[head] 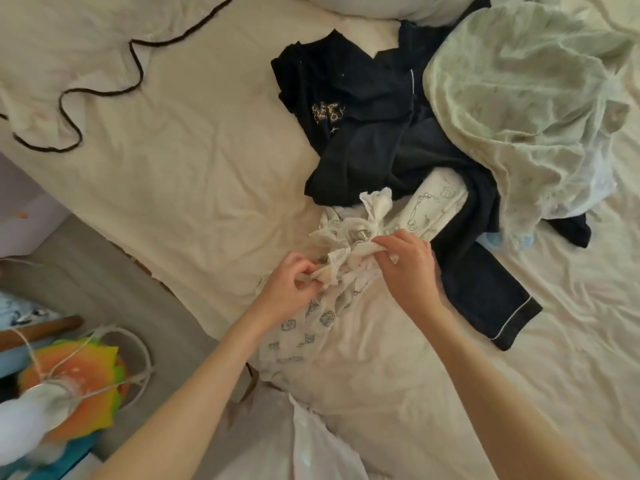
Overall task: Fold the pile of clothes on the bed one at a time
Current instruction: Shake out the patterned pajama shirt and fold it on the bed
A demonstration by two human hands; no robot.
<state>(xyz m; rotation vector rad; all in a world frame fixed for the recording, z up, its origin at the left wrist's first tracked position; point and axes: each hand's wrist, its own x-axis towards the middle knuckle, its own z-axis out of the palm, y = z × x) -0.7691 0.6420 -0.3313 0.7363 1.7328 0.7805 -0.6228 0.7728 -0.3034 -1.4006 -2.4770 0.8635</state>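
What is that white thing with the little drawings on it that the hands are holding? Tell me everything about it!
The white printed garment is soft, thin cloth covered in small dark line drawings, with a frilly lace edge bunched at the top. It lies crumpled and unfolded on the cream bedsheet, its far end touching the dark clothes. The left hand and the right hand each pinch a bunch of it near the lace.

Pillow (363,5): cut off by far edge.
Dark garment (381,140): partly hidden under pale green cloth (519,98).
Near-left orange object (72,382): blurred, unidentifiable.
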